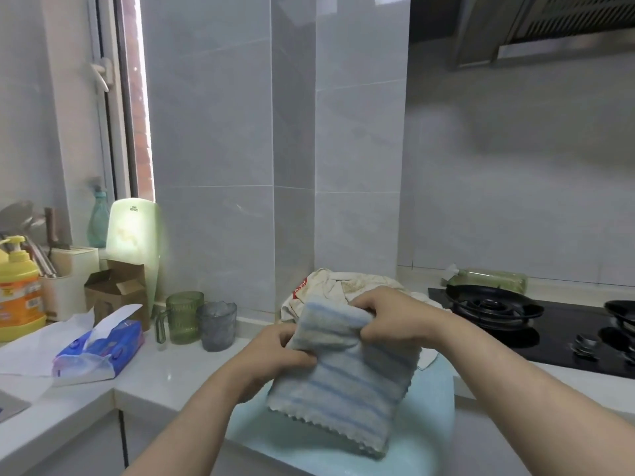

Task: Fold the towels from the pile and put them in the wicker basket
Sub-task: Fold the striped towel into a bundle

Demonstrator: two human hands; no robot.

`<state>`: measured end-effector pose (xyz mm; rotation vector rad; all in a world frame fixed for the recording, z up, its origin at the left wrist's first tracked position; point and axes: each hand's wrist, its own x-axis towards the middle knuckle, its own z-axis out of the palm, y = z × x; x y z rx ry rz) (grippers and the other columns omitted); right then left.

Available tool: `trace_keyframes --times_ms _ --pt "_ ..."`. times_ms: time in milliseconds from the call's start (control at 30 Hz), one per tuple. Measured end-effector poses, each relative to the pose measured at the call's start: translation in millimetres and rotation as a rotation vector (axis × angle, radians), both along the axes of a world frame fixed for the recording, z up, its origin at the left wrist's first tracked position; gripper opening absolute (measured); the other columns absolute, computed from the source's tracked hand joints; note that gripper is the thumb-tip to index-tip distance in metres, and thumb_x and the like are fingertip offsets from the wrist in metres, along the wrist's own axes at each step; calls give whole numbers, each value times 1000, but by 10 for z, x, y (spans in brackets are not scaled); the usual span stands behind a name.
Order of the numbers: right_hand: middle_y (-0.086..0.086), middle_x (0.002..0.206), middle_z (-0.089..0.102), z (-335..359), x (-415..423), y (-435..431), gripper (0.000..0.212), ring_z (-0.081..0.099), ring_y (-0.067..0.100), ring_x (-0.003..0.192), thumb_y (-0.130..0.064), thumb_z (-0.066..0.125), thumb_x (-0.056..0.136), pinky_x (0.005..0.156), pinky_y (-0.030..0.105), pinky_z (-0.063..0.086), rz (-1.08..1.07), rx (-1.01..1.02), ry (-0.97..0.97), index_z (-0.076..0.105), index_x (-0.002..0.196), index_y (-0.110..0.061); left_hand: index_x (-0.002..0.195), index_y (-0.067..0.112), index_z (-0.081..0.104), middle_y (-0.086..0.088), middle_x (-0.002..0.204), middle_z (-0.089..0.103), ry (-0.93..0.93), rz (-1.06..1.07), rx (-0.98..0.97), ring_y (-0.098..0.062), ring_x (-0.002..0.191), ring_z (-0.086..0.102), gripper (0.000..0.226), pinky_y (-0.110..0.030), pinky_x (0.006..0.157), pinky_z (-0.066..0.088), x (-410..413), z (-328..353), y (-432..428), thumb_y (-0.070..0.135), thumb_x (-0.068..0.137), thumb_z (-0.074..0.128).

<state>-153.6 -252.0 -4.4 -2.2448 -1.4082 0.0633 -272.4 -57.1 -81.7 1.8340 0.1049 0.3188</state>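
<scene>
Your left hand [275, 355] and right hand [388, 316] both gripped the top edge of the striped towel [347, 379], which hung just before the pile [330, 286]. If one grip loosened, the fold could probably fall open.

Bare left hand [275, 353], bare right hand [388, 316]

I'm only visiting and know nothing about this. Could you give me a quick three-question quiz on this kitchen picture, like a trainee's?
1. True or false: the left hand and right hand both grip the striped towel.
2. What lies just behind that towel? A. towel pile B. kettle C. wicker basket
3. Fill in: the towel's stripes are ____.
Key: 1 true; 2 A; 3 blue.
</scene>
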Motion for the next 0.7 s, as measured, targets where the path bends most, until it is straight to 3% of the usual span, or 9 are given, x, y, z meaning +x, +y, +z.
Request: trace_keyframes --times_ms 100,200,267,367,467,567,633,700 --pt "-4 67 43 45 12 -73 8 40 12 64 -14 55 66 59 30 32 23 -35 21 55 74 -12 111 6 68 -22 111 68 39 -155 -244 -37 101 65 42 -50 92 50 -23 -9 -116 2 69 64" --pt "-15 88 67 -91 131 -125 31 62 6 83 -25 64 68 72 24 50 -39 88 196 69 97 -32 122 3 60 -27 122 62 16 -235 -422 -45 109 60 55 -59 97 44 15 -45 -205 0 67 60" --pt "-12 110 67 -298 212 -163 50 63 6 100 -35 72 68 87 28 52 -137 307 347 64 118 -32 129 0 54 -31 126 59 -16 -278 -548 -49 110 59 69 -62 93 48 33 -73 -228 1 62 70" --pt "5 113 67 -763 296 -230 53 63 18 102 -51 70 80 90 35 50 -181 590 910 64 119 -16 129 -3 52 -33 123 59 -13 -251 -749 -48 100 64 92 -56 78 56 82 -188 -211 0 44 86" --pt "18 104 70 -1185 243 -223 61 63 35 108 -52 70 80 99 50 47 -104 589 1472 66 123 -8 129 -2 52 -32 128 57 47 -191 -842 -49 110 59 81 -60 98 44 172 -372 -134 2 53 79" --pt "24 118 66 -1318 230 -156 59 66 40 107 -36 78 75 87 47 55 -105 632 1591 66 119 1 127 1 55 -30 122 62 102 -33 -715 -47 113 59 62 -61 104 39 274 -528 -28 4 66 67" --pt "22 111 70 -1306 286 -103 44 70 36 99 -34 70 84 83 44 57 -212 607 1500 67 114 -1 120 3 61 -23 111 70 143 84 -449 -40 104 67 53 -58 98 47 307 -590 20 6 68 66" --pt "18 97 74 -1297 374 -56 31 71 31 86 -29 69 88 83 41 56 -318 456 1282 69 101 -1 114 3 66 -17 103 74 194 140 -284 -33 97 71 47 -52 95 52 341 -632 89 11 68 70"
